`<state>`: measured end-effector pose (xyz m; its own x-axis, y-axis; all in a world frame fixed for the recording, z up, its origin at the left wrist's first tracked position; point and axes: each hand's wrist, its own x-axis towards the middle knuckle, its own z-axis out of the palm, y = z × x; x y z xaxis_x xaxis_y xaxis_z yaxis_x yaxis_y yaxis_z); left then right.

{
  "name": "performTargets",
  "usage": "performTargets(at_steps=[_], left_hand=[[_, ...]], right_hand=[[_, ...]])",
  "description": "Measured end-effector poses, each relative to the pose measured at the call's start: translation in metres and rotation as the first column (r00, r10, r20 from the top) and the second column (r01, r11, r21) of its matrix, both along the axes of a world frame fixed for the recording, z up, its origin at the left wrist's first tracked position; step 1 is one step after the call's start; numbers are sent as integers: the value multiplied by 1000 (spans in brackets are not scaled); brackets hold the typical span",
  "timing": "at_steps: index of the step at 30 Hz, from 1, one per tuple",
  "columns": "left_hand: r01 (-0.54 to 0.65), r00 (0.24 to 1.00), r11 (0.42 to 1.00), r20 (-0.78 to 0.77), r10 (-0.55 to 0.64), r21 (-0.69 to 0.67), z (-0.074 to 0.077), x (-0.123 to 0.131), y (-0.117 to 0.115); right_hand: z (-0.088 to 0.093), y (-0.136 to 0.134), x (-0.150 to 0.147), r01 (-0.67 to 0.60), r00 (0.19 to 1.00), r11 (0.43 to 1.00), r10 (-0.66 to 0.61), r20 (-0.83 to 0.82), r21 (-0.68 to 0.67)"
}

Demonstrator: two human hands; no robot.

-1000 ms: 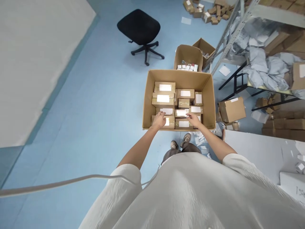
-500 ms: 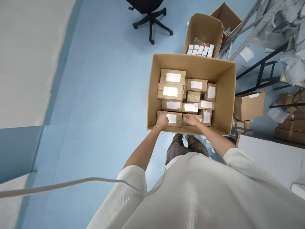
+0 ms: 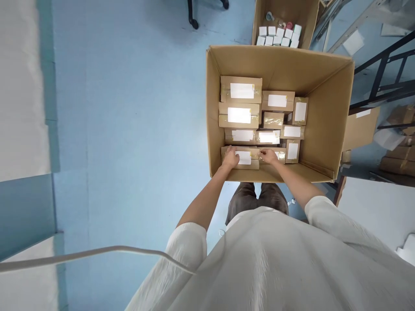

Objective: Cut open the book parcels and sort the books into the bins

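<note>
A large open carton (image 3: pixel 279 58) stands in front of my legs, with several small labelled brown boxes inside. My left hand (image 3: pixel 231 158) rests on the left part of the near-left small box (image 3: pixel 254 164), fingers curled over its top. My right hand (image 3: pixel 268 156) is closed at the seam between that box and the small box (image 3: pixel 281 154) to its right; whether it pinches something is too small to make out. White labels show on most of the small boxes, among them the upper-left box (image 3: pixel 241 82).
Behind the carton is another open box (image 3: pixel 311 21) holding white packets and tape rolls. A chair base (image 3: pixel 193 21) shows at the top. Dark metal legs (image 3: pixel 379 77) and a white surface (image 3: pixel 376 211) lie right. A cable (image 3: pixel 116 248) crosses at left.
The view has shifted, so the carton appears larger and farther right. My left hand has moved slightly right on its box, and my right hand is nearer to the box's right end.
</note>
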<state>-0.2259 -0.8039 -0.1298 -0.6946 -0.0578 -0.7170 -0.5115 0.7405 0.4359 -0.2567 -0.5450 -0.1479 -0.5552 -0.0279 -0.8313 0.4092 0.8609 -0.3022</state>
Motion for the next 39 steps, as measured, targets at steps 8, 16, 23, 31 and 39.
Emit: performTargets(at_steps=[8,16,23,31,39], left_hand=[[-28,999,1000,-27,27,-15,3,-2,-1],[-181,983,978,-42,178,-105,4,-3,1],[-234,972,966,-63,228,-110,15,-7,3],[-211,973,977,-101,206,-41,28,-4,28],[-142,985,989,-94,144,32,54,0,54]], right_hand=[[7,-9,-13,72,996,995,-68,-59,72],[7,-13,-28,154,984,982,-141,-112,113],[10,-4,-22,214,971,961,-190,-143,176],[20,14,-9,278,958,935,-254,-134,220],[53,38,14,423,900,891,-392,-188,167]])
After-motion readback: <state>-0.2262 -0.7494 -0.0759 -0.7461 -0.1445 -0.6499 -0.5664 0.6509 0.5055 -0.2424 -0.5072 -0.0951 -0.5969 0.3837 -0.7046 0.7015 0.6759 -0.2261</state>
